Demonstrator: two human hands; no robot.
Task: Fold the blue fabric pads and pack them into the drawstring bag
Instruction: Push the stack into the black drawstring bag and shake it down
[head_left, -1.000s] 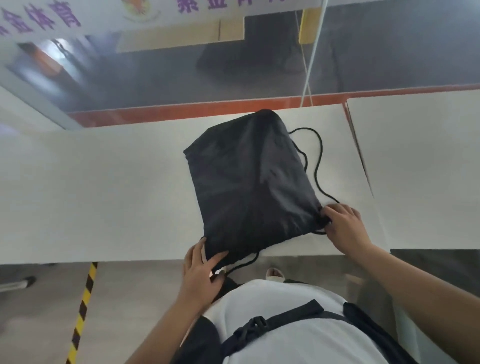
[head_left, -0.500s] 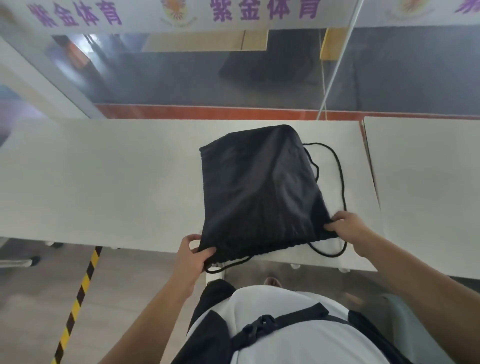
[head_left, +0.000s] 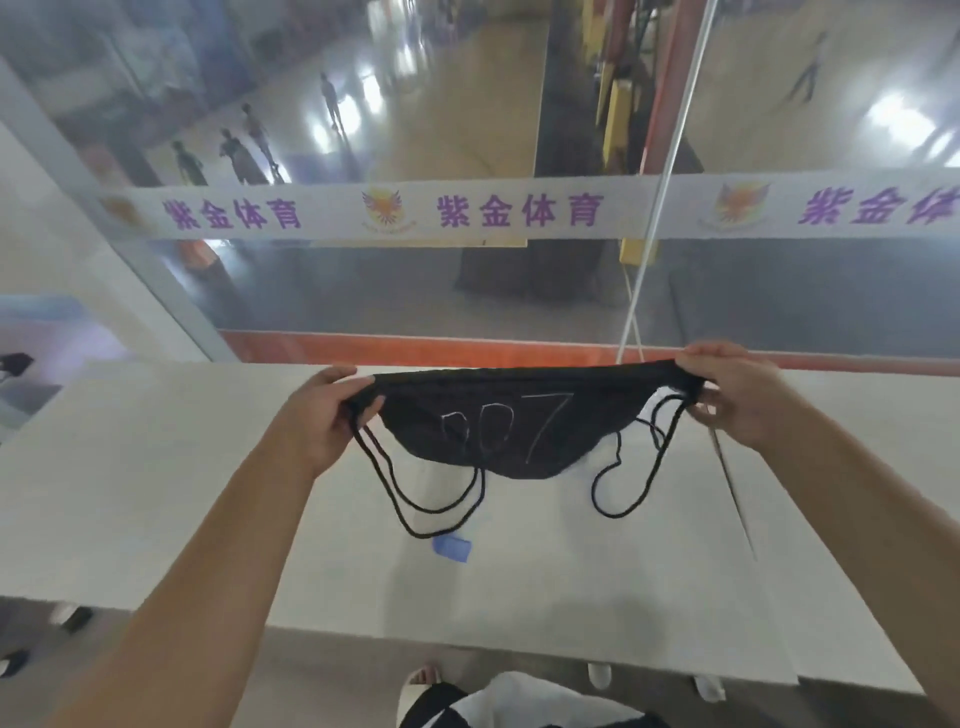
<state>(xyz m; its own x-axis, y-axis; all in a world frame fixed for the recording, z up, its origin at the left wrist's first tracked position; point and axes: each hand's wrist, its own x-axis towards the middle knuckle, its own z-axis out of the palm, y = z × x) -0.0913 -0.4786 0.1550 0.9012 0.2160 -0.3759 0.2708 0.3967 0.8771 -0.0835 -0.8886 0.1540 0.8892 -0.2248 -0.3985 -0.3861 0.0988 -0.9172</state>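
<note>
The black drawstring bag (head_left: 498, 426) hangs in the air above the white table (head_left: 156, 493), stretched wide between both hands, with "007" chalked on its side. My left hand (head_left: 327, 415) grips its left top corner and my right hand (head_left: 737, 395) grips the right top corner. Black cords dangle in loops from both corners. One small blue fabric pad (head_left: 453, 548) lies on the table below the bag.
A second white table (head_left: 857, 493) adjoins on the right, with a narrow seam between. Behind the tables runs an orange sill and a glass wall with a white banner. The floor and my feet show below the near table edge.
The bag was lying flat on the table with my hands at its near corners. Both hands have lifted it up and away, and a blue pad now shows on the table.
</note>
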